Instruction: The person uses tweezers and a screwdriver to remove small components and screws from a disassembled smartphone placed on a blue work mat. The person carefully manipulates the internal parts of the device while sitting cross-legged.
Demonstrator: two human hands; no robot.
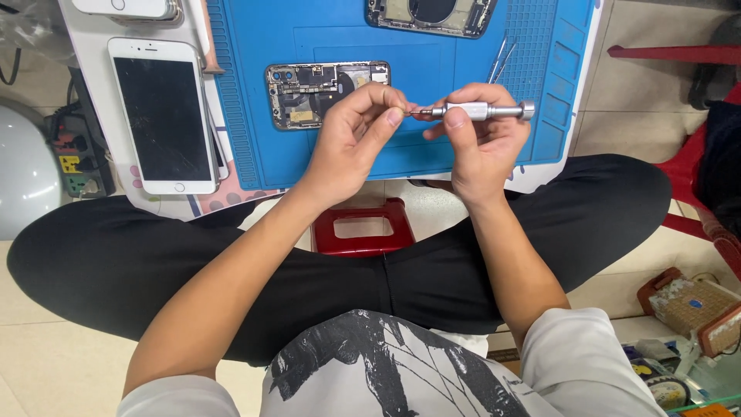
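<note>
1. Screwdriver (pixel 482 110) up in the air here, a slim silver precision tool held level above the near edge of the blue mat (pixel 255 116), cap end pointing right, tip pointing left.
2. Right hand (pixel 482 143) has it clenched around the barrel, thumb pressed on the near side, fingers (pixel 463 94) curled over the top.
3. Left hand (pixel 356 131) comes in at the tip, thumb and forefinger pinched right at the bit; something tiny may be between them, but it is too small to tell.
4. Just beyond the left hand, the opened phone (pixel 309 94) lies flat on the mat, its boards and connectors exposed, partly hidden by the knuckles.
5. Farther back, a second open phone shell (pixel 429 15) at the far edge; tweezers (pixel 500 58) lie on the mat to the right of it.
6. Off the mat to the left, a white phone (pixel 162 116) lies face up on the white surface (pixel 93 69).
7. Risk, as I judge it: both hands work in mid-air over the lap and a red stool (pixel 361 227), not over the mat. A loosened pinch would drop any small part onto dark trousers or the floor, hard to find again.
8. Another worry: the sharp tip points straight at the left fingertips, so a slip of the right hand could jab them.
9. And a lowered hand could brush the bare circuitry of the opened phone.
</note>
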